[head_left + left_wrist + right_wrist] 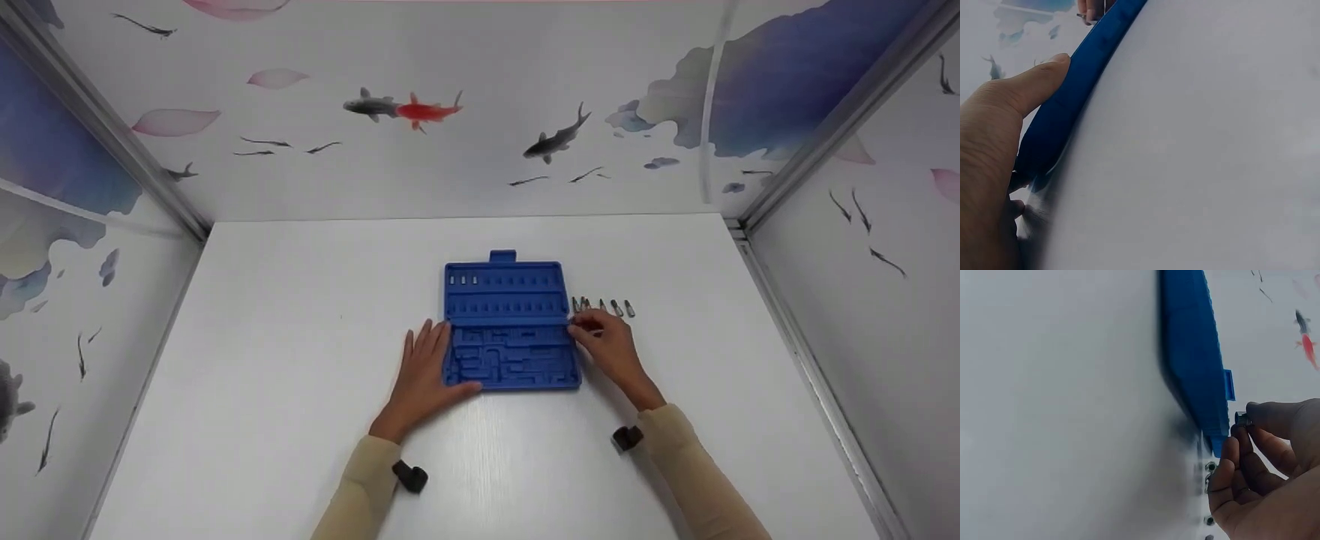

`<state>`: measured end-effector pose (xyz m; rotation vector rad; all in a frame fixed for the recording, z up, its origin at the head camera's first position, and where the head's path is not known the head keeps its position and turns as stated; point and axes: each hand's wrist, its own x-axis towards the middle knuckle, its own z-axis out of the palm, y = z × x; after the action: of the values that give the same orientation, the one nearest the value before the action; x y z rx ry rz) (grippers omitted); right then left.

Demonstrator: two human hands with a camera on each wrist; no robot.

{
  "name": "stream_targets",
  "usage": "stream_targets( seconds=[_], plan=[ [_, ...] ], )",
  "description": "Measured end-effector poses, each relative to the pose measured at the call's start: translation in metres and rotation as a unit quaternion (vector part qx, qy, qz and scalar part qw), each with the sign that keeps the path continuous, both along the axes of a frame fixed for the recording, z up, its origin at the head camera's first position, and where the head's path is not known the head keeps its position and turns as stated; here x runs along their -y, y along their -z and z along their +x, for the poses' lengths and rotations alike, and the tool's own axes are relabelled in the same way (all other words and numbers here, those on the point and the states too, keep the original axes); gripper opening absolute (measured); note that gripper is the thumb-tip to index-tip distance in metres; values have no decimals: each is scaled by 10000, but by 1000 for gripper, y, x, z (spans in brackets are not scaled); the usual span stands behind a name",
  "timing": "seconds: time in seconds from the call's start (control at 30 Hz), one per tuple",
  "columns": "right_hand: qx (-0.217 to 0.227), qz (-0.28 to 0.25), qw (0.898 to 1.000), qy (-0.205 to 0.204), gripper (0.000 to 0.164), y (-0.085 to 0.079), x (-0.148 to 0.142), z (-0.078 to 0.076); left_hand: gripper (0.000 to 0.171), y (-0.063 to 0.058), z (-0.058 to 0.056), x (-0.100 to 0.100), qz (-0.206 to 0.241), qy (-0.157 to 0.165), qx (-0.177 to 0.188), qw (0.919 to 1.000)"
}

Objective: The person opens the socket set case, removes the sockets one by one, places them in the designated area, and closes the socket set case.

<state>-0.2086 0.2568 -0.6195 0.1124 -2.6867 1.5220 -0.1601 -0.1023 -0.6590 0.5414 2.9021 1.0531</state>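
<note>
An open blue plastic case (507, 321) lies on the white table, its moulded slots facing up. Three short silver bits (463, 280) stand in the upper row at the left. My left hand (426, 371) rests along the case's left edge with straight fingers, its thumb (1044, 84) laid on the front edge. Beside the case's right edge, my right hand (611, 345) pinches a small metal bit (1240, 418) between thumb and fingertips. Several more bits (616, 307) lie in a row on the table just beyond that hand, partly hidden by it.
The white table (300, 300) reaches back to a panel (480, 172) printed with fish. Similar panels with metal frame rails stand at left and right. A latch tab (503, 256) sticks out from the case's far edge.
</note>
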Motion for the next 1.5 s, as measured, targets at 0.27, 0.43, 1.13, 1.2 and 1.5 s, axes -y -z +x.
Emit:
stream_targets(
  seconds=[0.27,0.43,1.13,1.2,1.5],
  plan=[
    [166,320,9986,386,13,5,-18,9,127,0,-1,1,32,27,-104,9999],
    [246,658,9966,432,12,4,-18,6,127,0,0,1,63,44,-86,9999],
    [299,1229,9882,862,19,6,-8,-7,127,1,0,1,98,68,-23,9999],
    [336,1244,9880,856,20,6,-8,-7,127,2,1,1,113,59,-15,9999],
    [-288,1130,9909,678,21,-5,-8,-8,126,1,1,1,141,31,32,9999]
  ],
)
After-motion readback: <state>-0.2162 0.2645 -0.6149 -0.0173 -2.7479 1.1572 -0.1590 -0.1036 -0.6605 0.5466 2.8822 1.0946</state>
